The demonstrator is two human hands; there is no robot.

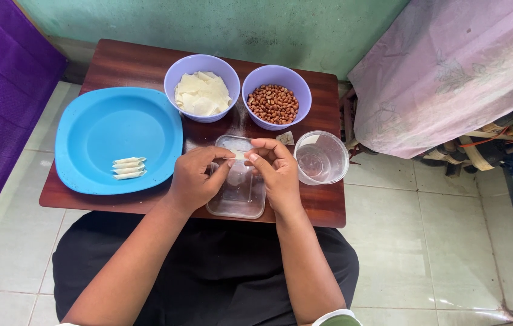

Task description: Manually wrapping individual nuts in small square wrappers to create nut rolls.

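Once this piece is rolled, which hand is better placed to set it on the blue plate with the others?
Probably the left hand: the blue plate and its rolled pieces lie on its side. The right hand would have to cross over.

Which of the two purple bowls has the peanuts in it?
The right-hand purple bowl, beside the clear plastic cup, holds the reddish-brown peanuts. The other purple bowl, next to the blue plate, holds pale wrapper sheets.
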